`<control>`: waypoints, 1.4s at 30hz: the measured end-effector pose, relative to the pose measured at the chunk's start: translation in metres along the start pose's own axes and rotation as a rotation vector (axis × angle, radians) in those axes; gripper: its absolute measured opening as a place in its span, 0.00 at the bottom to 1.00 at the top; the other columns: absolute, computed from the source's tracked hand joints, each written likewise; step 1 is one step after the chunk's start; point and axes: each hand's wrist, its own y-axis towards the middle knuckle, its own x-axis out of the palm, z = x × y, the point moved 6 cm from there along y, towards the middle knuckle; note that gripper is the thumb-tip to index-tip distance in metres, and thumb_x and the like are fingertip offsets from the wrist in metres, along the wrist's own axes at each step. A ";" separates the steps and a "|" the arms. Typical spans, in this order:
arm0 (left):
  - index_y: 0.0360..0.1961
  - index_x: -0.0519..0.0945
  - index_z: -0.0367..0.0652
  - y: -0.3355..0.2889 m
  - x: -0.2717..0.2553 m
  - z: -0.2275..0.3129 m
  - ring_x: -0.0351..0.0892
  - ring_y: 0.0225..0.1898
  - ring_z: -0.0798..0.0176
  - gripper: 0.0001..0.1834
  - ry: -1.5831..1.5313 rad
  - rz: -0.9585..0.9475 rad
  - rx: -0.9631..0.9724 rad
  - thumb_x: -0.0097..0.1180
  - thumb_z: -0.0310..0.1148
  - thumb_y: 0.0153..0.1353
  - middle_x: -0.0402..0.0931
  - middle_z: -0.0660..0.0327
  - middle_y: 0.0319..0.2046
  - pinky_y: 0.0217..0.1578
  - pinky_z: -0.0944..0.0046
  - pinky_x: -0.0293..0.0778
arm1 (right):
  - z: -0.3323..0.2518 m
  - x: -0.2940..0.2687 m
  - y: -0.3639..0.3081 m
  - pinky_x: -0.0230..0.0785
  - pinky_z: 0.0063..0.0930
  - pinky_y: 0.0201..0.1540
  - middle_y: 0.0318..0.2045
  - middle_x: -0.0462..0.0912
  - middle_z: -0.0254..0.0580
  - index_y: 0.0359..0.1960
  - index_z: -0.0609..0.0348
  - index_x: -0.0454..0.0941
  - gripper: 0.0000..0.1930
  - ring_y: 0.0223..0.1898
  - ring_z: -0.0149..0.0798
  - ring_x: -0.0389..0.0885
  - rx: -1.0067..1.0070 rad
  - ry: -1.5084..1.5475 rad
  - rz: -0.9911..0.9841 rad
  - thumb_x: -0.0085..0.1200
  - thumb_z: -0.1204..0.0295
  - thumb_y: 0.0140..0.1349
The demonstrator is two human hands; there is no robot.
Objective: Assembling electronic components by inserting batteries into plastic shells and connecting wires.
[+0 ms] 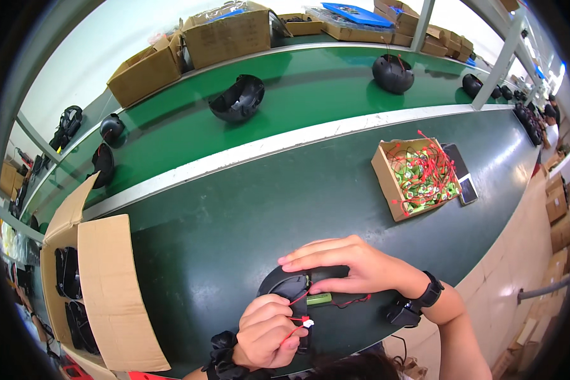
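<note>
On the workbench close to me lies a black curved plastic part with a hollow side. My left hand is closed at its near end, pinching a thin red wire that has a small white connector. My right hand grips the part's far side, fingers over the top and thumb nearer me. Just below that thumb is a green cylindrical battery, with a red and black lead running off to the right. Part of the black piece is hidden beneath my hands.
To the right stands a cardboard box of green batteries with red wires, beside a phone. An open carton at left holds black parts. Beyond a white rail, a green conveyor carries black shells. Cartons line the back.
</note>
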 end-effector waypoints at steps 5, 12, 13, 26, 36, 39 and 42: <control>0.19 0.79 0.42 0.000 -0.004 -0.002 0.75 0.27 0.60 0.11 -0.009 0.034 0.000 0.55 0.31 0.57 0.75 0.64 0.17 0.43 0.55 0.73 | 0.005 0.007 -0.004 0.71 0.36 0.56 0.53 0.79 0.43 0.54 0.58 0.76 0.22 0.54 0.45 0.77 -0.056 -0.150 0.090 0.61 0.76 0.55; 0.18 0.79 0.43 0.000 -0.003 -0.003 0.75 0.27 0.60 0.12 -0.030 -0.004 -0.043 0.54 0.31 0.58 0.76 0.65 0.17 0.42 0.56 0.71 | 0.018 0.002 0.000 0.71 0.33 0.55 0.49 0.81 0.45 0.49 0.60 0.79 0.16 0.51 0.42 0.79 0.028 0.217 0.118 0.60 0.78 0.56; 0.18 0.79 0.43 0.000 -0.004 -0.004 0.75 0.27 0.60 0.12 -0.033 -0.005 -0.042 0.54 0.31 0.58 0.75 0.65 0.17 0.43 0.56 0.71 | 0.018 0.004 0.000 0.71 0.33 0.55 0.49 0.81 0.45 0.49 0.60 0.79 0.16 0.51 0.42 0.79 0.029 0.217 0.118 0.60 0.78 0.56; 0.10 0.72 0.50 0.000 0.002 -0.003 0.74 0.27 0.65 0.25 0.048 -0.011 -0.080 0.46 0.40 0.67 0.76 0.72 0.16 0.47 0.54 0.68 | 0.020 0.000 -0.001 0.71 0.34 0.55 0.47 0.82 0.45 0.46 0.61 0.80 0.17 0.50 0.43 0.80 -0.048 0.260 0.095 0.62 0.81 0.53; 0.11 0.73 0.50 0.004 0.003 -0.003 0.75 0.27 0.65 0.23 -0.008 -0.040 -0.052 0.49 0.39 0.65 0.78 0.72 0.17 0.46 0.55 0.68 | 0.013 -0.002 0.000 0.72 0.34 0.52 0.46 0.81 0.44 0.44 0.62 0.78 0.16 0.49 0.43 0.80 -0.067 0.194 0.052 0.63 0.80 0.51; 0.11 0.73 0.49 0.003 0.002 -0.001 0.74 0.27 0.65 0.23 0.030 -0.032 -0.080 0.48 0.40 0.66 0.77 0.72 0.17 0.45 0.56 0.68 | 0.014 -0.002 0.000 0.72 0.35 0.52 0.46 0.81 0.45 0.43 0.62 0.78 0.16 0.50 0.44 0.80 -0.081 0.214 0.045 0.63 0.80 0.51; 0.11 0.73 0.49 0.002 0.002 0.000 0.74 0.26 0.64 0.24 0.062 -0.017 -0.081 0.47 0.40 0.66 0.77 0.72 0.15 0.44 0.57 0.67 | 0.010 -0.004 0.002 0.72 0.35 0.53 0.46 0.81 0.45 0.43 0.63 0.78 0.16 0.50 0.45 0.80 -0.110 0.208 0.031 0.63 0.81 0.50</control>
